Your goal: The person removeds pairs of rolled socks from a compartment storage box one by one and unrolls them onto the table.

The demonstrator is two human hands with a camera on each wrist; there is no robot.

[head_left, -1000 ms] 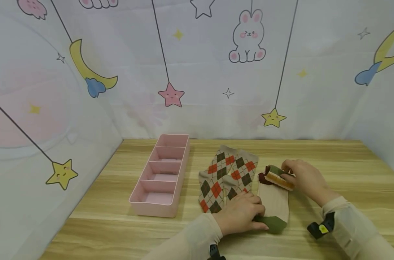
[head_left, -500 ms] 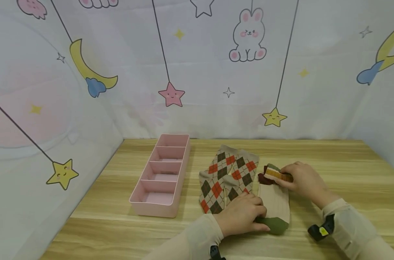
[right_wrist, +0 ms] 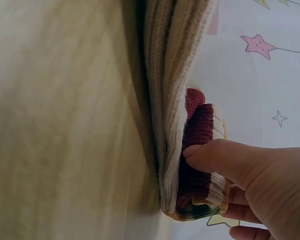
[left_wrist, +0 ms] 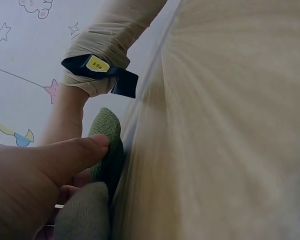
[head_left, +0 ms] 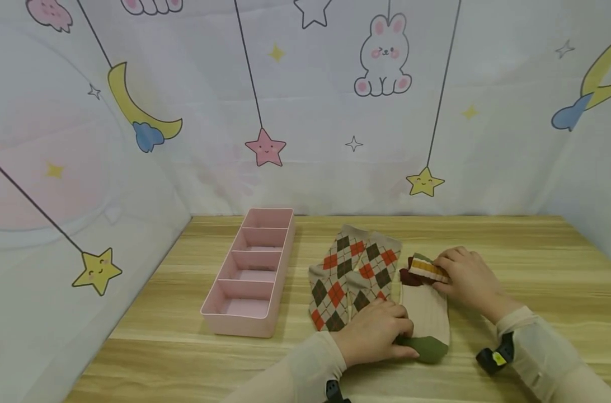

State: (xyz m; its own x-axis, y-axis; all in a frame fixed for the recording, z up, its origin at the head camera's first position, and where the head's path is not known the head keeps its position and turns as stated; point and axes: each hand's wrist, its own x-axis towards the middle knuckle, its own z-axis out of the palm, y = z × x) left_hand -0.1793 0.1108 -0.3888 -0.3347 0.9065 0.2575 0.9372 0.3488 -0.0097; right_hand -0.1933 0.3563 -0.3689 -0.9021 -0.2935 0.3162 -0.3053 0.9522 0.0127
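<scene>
Cream ribbed socks (head_left: 424,310) with green toes (head_left: 426,350) lie flat at the right of the table. Their striped cuff (head_left: 426,270), in maroon, white, mustard and green, is folded over at the far end. My right hand (head_left: 469,280) holds this folded cuff; in the right wrist view its thumb presses the maroon band (right_wrist: 197,132), with the other fingers partly hidden behind. Down at the toe end, my left hand (head_left: 373,334) holds the green fabric (left_wrist: 106,125) under its thumb, its other fingers mostly hidden in the left wrist view. Argyle socks (head_left: 335,291) lie beside it, partly covered by that hand.
A pink box (head_left: 272,326) with several compartments in a row stands left of the argyle socks. The wooden table (head_left: 154,313) meets a printed cloth backdrop (head_left: 315,190) at the back, with more cloth at both sides.
My right hand has shifted its grip on the striped cuff, which now lies folded slightly further left and shows more of its stripes. My left hand stays on the green toes.
</scene>
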